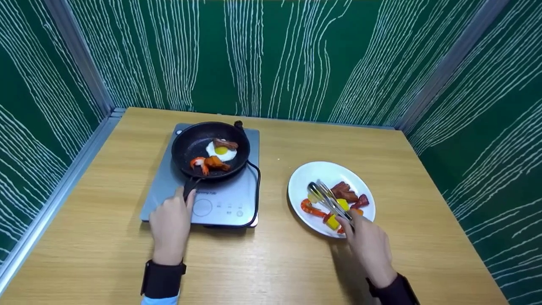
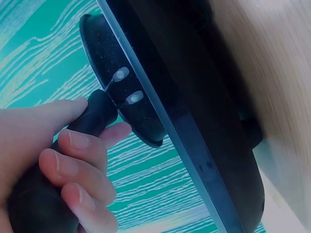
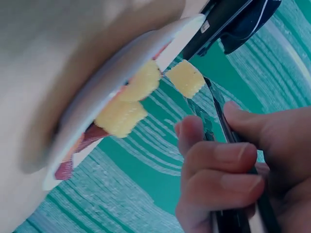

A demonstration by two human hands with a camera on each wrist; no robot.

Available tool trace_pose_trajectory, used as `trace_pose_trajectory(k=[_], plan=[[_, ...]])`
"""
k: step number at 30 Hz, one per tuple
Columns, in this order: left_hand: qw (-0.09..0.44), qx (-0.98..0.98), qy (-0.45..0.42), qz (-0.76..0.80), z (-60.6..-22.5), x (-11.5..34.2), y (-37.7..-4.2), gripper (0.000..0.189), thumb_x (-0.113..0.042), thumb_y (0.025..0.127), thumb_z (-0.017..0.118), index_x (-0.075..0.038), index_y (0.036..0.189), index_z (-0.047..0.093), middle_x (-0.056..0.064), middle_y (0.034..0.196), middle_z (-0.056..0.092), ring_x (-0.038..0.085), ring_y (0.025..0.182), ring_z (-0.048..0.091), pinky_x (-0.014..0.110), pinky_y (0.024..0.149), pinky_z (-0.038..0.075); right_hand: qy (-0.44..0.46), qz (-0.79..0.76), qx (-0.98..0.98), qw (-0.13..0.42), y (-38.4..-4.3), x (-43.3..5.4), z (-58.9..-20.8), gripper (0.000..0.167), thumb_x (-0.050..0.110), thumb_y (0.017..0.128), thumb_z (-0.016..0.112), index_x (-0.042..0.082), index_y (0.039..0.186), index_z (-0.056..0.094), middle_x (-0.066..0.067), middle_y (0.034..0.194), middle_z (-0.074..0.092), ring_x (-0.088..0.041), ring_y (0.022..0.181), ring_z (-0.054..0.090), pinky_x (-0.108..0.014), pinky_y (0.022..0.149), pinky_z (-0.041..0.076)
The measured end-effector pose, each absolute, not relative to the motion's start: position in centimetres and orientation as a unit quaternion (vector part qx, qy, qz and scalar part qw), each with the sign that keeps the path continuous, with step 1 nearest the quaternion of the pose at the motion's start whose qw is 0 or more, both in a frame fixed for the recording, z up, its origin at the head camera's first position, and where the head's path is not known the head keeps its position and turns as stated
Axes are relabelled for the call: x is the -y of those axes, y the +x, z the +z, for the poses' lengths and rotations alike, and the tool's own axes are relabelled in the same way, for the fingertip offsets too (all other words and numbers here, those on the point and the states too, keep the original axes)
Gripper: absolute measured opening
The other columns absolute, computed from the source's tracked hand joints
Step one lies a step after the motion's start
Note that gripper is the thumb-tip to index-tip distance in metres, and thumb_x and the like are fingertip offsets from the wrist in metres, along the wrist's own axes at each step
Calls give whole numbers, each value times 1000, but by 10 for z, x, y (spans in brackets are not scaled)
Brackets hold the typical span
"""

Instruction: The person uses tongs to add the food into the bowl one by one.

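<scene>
My left hand (image 1: 170,220) grips the black handle (image 2: 92,119) of a frying pan (image 1: 188,146). In the pan lie a fried egg (image 1: 221,151), a brown sausage-like piece (image 1: 225,144), a shrimp (image 1: 199,163) and an orange-brown piece (image 1: 217,163). With my right hand (image 1: 370,239) I hold metal tongs (image 1: 336,207) over a white plate (image 1: 297,178). Between the tong tips is a yellow ridged piece (image 3: 185,79), raised off the plate in the right wrist view. On the plate are a shrimp (image 1: 312,208), reddish-brown meat pieces (image 1: 345,193) and other yellow pieces (image 1: 332,222).
Beneath the pan is a flat induction cooker (image 1: 228,199), its black cord (image 1: 257,186) looping along the right side. Cooker and plate stand on a wooden table (image 1: 271,262). Green walls (image 1: 288,55) with white streaks enclose the back and sides.
</scene>
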State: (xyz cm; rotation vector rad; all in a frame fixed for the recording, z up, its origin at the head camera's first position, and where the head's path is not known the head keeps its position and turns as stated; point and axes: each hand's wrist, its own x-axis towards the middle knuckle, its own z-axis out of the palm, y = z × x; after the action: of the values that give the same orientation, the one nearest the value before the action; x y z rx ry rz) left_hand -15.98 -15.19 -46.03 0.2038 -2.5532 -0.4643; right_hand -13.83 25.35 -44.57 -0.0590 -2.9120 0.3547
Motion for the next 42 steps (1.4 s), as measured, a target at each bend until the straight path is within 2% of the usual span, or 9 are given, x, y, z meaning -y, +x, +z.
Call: trace_pose_trajectory(k=[4,10,14,23,33,42], plan=[[260,948,72,-168,-461,152,-161,38,-33,101,64,3,109,69,21,63,66,37,47,62,45,40,43,4,133,986,103,-148,-245,-438,30,37,101,64,7,98,63,1,64,49,-15,54,44,-28,52,29],[263,948,78,-162,-464,154,-160,37,-33,101,65,3,103,68,19,60,64,35,45,60,43,39,41,72,172,970,158,-174,-226,-428,24,33,98,70,9,94,65,2,64,49,-16,56,44,-31,54,33],[253,950,80,-166,-463,154,-160,37,-33,101,64,4,103,68,19,60,64,35,45,60,43,39,41,98,184,962,176,-194,-204,-422,28,38,97,69,12,87,63,4,64,47,-16,55,43,-30,52,31],[251,950,81,-165,-462,152,-160,36,-33,101,64,4,100,67,20,61,64,36,46,61,44,40,42,128,222,954,157,-236,-142,-417,35,46,100,62,12,102,68,1,71,54,-19,62,49,-32,57,35],[251,950,84,-167,-461,153,-160,38,-34,101,64,4,101,67,22,64,66,41,52,64,49,43,45,142,190,961,141,-259,-104,-421,39,51,101,57,13,93,64,1,68,51,-18,58,48,-33,53,34],[249,950,85,-166,-458,154,-162,38,-34,101,64,4,100,68,22,64,66,40,51,64,48,43,45,151,167,964,140,-264,-96,-426,38,47,100,62,10,97,66,-3,72,57,-20,61,51,-35,54,37]])
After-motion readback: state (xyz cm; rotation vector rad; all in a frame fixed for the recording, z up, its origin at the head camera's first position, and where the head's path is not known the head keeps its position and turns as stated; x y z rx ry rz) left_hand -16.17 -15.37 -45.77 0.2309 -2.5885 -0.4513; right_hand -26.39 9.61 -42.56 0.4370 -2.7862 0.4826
